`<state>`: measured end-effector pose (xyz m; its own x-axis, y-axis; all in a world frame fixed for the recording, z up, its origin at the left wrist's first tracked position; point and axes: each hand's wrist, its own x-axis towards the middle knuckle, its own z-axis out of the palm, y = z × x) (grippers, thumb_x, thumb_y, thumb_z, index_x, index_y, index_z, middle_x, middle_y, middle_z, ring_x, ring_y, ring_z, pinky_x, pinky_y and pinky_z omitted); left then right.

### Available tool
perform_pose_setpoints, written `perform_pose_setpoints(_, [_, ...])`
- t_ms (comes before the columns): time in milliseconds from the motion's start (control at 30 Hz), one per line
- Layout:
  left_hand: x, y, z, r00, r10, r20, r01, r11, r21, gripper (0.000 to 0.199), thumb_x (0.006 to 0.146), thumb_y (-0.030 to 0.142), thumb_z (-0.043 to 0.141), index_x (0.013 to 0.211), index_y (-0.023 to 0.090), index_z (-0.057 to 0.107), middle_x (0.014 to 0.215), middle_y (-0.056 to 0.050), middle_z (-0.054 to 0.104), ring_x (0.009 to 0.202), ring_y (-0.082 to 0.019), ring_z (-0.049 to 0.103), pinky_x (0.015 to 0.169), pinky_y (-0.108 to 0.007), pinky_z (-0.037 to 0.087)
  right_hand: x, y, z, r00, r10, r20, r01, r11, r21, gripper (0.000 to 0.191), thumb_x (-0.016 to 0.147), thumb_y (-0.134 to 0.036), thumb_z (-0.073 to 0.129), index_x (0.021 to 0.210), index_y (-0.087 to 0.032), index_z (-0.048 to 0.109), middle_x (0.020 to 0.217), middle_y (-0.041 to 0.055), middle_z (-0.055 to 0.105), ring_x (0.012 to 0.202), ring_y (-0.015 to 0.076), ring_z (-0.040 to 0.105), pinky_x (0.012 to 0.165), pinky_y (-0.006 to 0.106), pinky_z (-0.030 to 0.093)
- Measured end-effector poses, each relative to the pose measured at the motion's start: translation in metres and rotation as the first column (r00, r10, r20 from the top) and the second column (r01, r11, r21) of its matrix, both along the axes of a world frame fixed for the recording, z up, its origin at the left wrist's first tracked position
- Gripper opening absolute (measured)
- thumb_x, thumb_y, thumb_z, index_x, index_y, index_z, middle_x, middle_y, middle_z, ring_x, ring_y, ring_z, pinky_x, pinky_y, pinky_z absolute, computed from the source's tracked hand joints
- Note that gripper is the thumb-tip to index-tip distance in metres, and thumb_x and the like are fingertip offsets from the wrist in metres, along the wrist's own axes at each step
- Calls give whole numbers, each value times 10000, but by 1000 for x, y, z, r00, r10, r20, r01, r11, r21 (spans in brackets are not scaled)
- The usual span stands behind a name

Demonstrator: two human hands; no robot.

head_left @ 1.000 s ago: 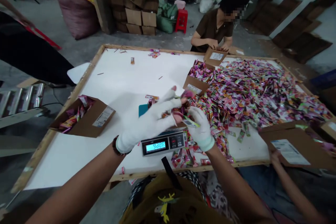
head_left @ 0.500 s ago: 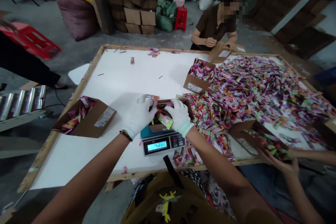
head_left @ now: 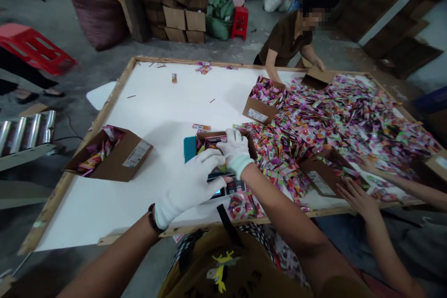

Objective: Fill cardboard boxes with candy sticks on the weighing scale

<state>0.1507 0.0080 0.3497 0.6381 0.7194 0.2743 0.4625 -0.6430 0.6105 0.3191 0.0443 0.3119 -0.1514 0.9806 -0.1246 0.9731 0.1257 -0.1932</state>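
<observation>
A large white table with a wooden frame [head_left: 209, 64] fills the view, its right half buried under a heap of pink, green and orange candy sachets [head_left: 349, 121]. Sachets also fill a cardboard box at the left [head_left: 115, 167] and another at the far side [head_left: 260, 102]. The white labels on both boxes, such as the left box's label [head_left: 137, 153], seem too small and blurred to read. A third cardboard box [head_left: 209, 134], holding sachets, sits between the gloved hands, just beyond a digital scale [head_left: 230, 188] whose display is mostly hidden. The right hand [head_left: 235, 152] curls over that box's rim; the left hand [head_left: 188, 186] lies across its near edge, fingers together. Neither grip is clear. A co-worker's hand [head_left: 352, 198] is near the lower-right box [head_left: 323, 177].
</observation>
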Motion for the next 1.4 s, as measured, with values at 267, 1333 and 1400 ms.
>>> perform_pose_setpoints(267, [0, 16, -57, 974, 132, -182, -93, 973, 209, 156, 927, 157, 527, 1002, 176, 663, 1038, -124, 686, 1002, -278, 659, 906, -457, 560, -2, -3, -12, 994, -14, -108, 29, 990, 138, 176, 876, -271, 646, 954, -231, 798, 1484, 130, 486, 1462, 406, 292, 1119, 596, 296])
perform_pose_setpoints(1333, [-41, 33, 1, 735, 660, 152, -619, 746, -246, 311, 931, 443, 579, 1064, 188, 699, 1005, -39, 727, 921, -189, 662, 838, -310, 509, 94, -102, -33, 910, 127, -396, -89, 989, 115, 320, 973, -298, 508, 1184, -190, 723, 1137, 102, 752, 1058, 222, 700, 967, 363, 550])
perform_pose_setpoints(1400, [-32, 37, 1, 733, 654, 187, -611, 754, -242, 312, 926, 423, 585, 1085, 175, 688, 1051, -53, 714, 934, -186, 661, 843, -310, 523, 94, -102, -36, 908, 132, -398, -97, 990, 106, 323, 976, -304, 506, 1200, -207, 717, 1168, 93, 746, 1091, 217, 689, 991, 356, 534])
